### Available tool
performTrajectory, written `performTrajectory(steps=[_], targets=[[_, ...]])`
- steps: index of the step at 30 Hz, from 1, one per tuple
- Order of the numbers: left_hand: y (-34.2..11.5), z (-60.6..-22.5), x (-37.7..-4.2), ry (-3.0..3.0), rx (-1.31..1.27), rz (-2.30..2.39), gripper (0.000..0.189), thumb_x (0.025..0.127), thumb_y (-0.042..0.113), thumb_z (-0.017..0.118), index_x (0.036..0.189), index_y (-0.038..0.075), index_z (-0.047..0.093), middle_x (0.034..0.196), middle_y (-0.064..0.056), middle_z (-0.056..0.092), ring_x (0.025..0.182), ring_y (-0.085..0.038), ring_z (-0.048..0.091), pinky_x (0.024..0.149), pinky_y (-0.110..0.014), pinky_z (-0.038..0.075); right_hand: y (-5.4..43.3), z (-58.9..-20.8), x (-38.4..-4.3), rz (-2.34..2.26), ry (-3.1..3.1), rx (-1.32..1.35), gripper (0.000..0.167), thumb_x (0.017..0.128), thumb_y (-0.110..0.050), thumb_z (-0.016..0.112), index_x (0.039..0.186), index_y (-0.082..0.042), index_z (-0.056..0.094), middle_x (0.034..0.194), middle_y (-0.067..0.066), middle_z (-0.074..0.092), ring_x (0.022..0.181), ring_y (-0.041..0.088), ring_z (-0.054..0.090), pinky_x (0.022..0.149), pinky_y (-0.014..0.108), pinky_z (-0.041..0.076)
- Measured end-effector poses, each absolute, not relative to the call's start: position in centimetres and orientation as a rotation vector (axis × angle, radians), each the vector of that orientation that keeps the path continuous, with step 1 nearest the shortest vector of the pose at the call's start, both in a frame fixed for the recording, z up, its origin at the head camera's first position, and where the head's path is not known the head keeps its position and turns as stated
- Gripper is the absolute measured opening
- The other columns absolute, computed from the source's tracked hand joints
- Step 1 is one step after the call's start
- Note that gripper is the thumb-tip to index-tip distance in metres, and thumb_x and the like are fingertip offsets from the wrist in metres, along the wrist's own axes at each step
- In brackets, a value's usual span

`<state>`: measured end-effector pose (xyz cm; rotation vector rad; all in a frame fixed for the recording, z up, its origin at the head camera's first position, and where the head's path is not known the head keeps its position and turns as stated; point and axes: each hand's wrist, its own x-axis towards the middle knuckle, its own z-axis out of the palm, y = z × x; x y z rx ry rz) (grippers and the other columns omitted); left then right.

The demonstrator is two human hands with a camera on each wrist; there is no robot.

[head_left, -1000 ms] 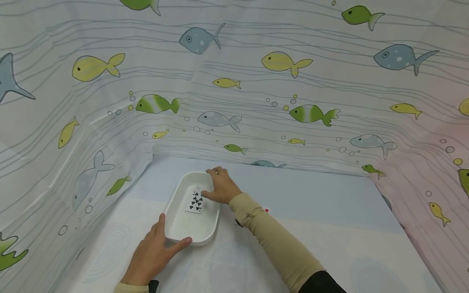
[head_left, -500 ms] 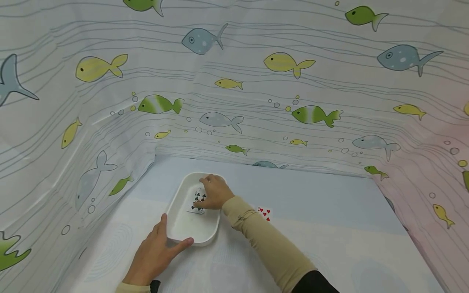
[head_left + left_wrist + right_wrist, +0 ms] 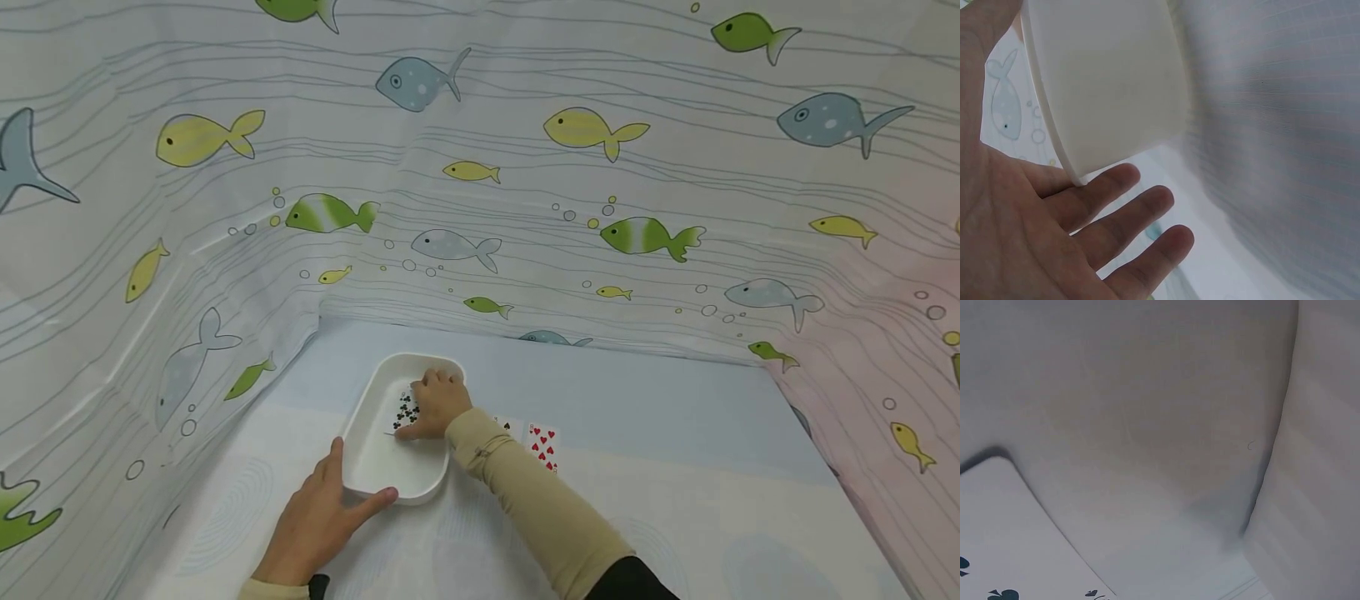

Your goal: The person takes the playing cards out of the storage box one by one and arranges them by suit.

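A shallow white tray (image 3: 360, 471) stands on the table in the head view. My left hand (image 3: 311, 517) holds its near left corner, thumb along the front rim and fingers along the left side. In the left wrist view the remaining fingers of the left hand (image 3: 1079, 231) extend beside the tray's outer wall (image 3: 1116, 94). My right hand (image 3: 441, 406) reaches into the tray and grips a clubs playing card (image 3: 405, 410), thumb at its near edge and fingers toward its far side. The hand covers the card's right part.
Right of the tray, a hearts playing card (image 3: 543, 446) lies face up. Beside it is a spades card (image 3: 506, 427), partly behind the right sleeve (image 3: 517, 483); its corner shows in the right wrist view. Fish-patterned cloth (image 3: 525, 192) walls the table's back and sides.
My right hand has moved from the tray's far right rim down over the clubs card and closed on it. The sleeve's shift uncovers the hearts and spades cards. The left hand stays put.
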<state>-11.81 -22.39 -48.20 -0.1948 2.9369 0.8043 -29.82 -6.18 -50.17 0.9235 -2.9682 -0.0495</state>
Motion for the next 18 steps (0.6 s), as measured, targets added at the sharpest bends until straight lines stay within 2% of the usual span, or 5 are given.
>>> performTrajectory(steps=[18], targets=[[-22.1, -48.16, -11.82, 2.935, -0.225, 0.788, 0.131, 0.08, 0.082, 0.06, 0.157, -0.01, 0.009, 0.151, -0.038, 0.034, 0.13, -0.055, 0.045, 0.101, -0.067, 0.041, -6.39, -50.26, -29.6, -0.106, -3.017, 0.857, 0.088, 0.071, -0.082, 0.068, 0.133, -0.019, 0.066, 0.116, 0.003, 0.06, 0.11, 0.019, 0.056, 0.1, 0.039, 0.047]])
